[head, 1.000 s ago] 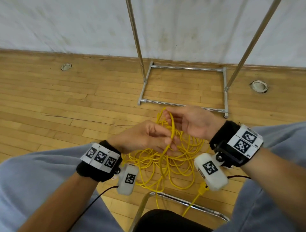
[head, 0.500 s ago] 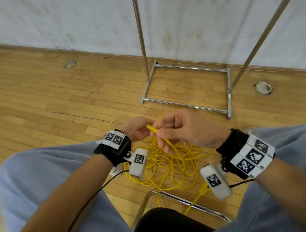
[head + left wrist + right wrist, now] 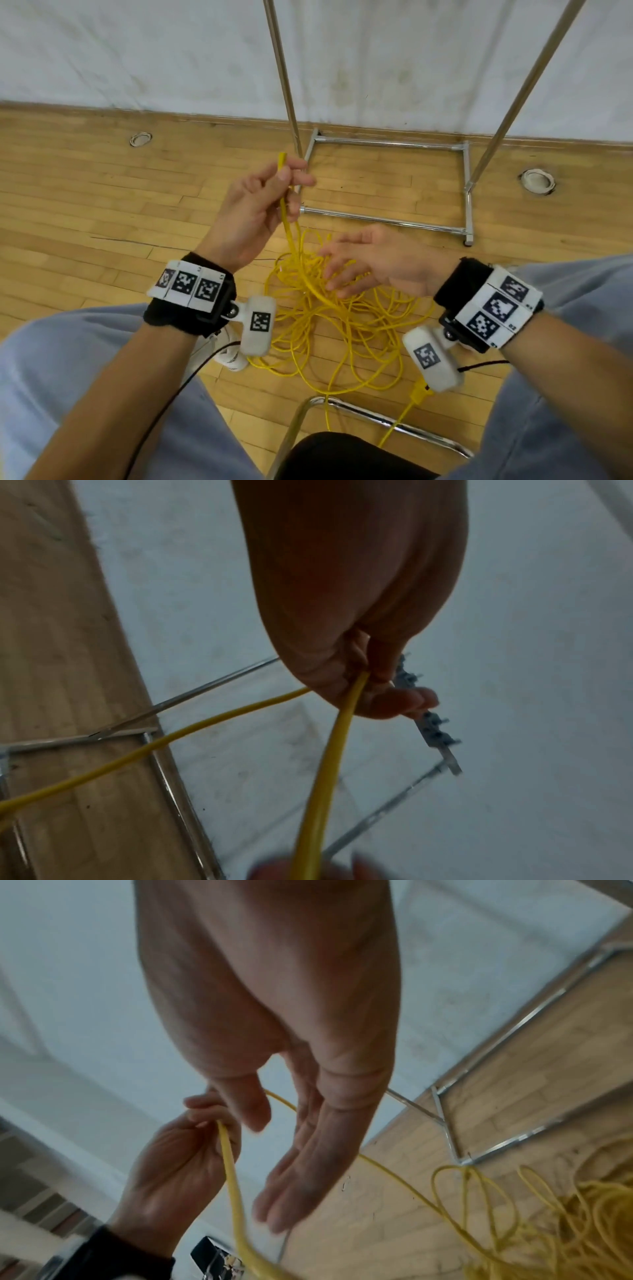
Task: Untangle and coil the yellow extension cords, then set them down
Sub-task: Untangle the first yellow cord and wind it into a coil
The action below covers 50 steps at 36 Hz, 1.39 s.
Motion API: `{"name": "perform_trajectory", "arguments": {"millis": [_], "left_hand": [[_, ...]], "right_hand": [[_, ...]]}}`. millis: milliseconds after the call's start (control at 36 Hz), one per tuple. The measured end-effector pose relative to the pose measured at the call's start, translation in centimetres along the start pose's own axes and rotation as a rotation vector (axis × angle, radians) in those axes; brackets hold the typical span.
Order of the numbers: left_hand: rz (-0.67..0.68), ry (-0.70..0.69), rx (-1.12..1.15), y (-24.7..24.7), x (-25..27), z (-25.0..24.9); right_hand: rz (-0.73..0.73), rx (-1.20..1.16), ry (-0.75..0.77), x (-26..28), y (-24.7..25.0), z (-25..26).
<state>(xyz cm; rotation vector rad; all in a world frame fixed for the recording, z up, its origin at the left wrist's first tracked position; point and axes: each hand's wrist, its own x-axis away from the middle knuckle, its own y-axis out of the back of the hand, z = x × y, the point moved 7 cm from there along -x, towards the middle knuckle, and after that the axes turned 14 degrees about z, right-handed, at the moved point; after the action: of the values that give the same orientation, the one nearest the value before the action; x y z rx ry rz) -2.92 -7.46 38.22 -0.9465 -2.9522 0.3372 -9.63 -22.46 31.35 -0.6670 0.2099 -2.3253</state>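
While left hand [image 3: 255, 202] pinches yellow cord [image 3: 286, 219], no writing legible.

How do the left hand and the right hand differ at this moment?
The left hand is raised and pinches a strand of the yellow cord, its end sticking up past the fingers; the right hand is lower, over the tangled pile on the floor. The left hand's fingers are curled; the right hand's are straight and hold nothing. Both wear marker-tagged wristbands.
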Motion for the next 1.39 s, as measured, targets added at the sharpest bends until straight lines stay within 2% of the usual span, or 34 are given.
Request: {"name": "perform_trajectory", "arguments": {"millis": [111,167,250,306,361,472,583,667,722,778,833,917,1000,1083,1139,1250,1389], "left_hand": [[0.207,0.064,-0.063,-4.2,0.9,1.4],[0.318,0.096,-0.114,-5.7,1.4,2.2],[0.477,0.191,-0.232,-7.7,2.1,3.6],[0.570,0.285,-0.285,-8.4,2.6,5.1],[0.599,0.400,-0.285,-8.2,3.1,6.5],[0.584,0.534,-0.299,-6.4,3.7,7.9],[0.452,0.609,-0.093,-4.5,3.2,8.3],[0.304,0.520,0.209,-3.8,2.6,8.2],[0.276,0.429,0.377,-3.9,2.0,7.8],[0.284,0.355,0.639,-4.3,1.4,7.4],[0.184,0.337,0.825,-3.8,1.0,7.0],[0.034,0.378,0.804,-2.4,0.3,8.3],[-0.132,0.451,0.750,-1.5,0.6,9.4],[-0.258,0.444,0.637,-0.6,0.7,9.5],[-0.257,0.418,0.519,-0.4,0.7,9.0],[-0.196,0.279,0.377,-0.7,0.4,7.4],[-0.056,0.122,0.250,-2.0,0.5,4.5]], "right_hand": [[-0.039,-0.266,0.097,-0.6,1.0,0.5],[-0.005,-0.306,0.120,-0.6,1.2,0.6],[0.072,-0.286,0.055,-0.6,0.8,0.4],[0.024,-0.347,-0.034,-0.6,0.9,0.0],[-0.091,-0.393,-0.014,-0.5,1.7,0.2],[-0.179,-0.391,0.141,-0.4,3.2,1.3],[-0.124,-0.315,0.227,0.0,2.6,2.8],[-0.084,-0.182,0.290,0.6,1.8,4.2],[-0.064,-0.102,0.325,1.3,1.2,5.0],[-0.056,-0.023,0.331,2.0,0.7,5.4],[-0.051,0.053,0.314,2.4,0.2,5.0],[-0.023,0.139,0.234,2.2,-0.8,3.6],[0.105,0.200,0.121,1.7,-2.4,2.1],[0.173,0.245,0.035,1.6,-3.2,0.8],[0.170,0.240,-0.009,1.6,-2.9,0.4],[0.172,0.186,-0.085,1.8,-1.8,0.4],[0.114,0.037,-0.098,1.3,-0.2,0.4]]}}
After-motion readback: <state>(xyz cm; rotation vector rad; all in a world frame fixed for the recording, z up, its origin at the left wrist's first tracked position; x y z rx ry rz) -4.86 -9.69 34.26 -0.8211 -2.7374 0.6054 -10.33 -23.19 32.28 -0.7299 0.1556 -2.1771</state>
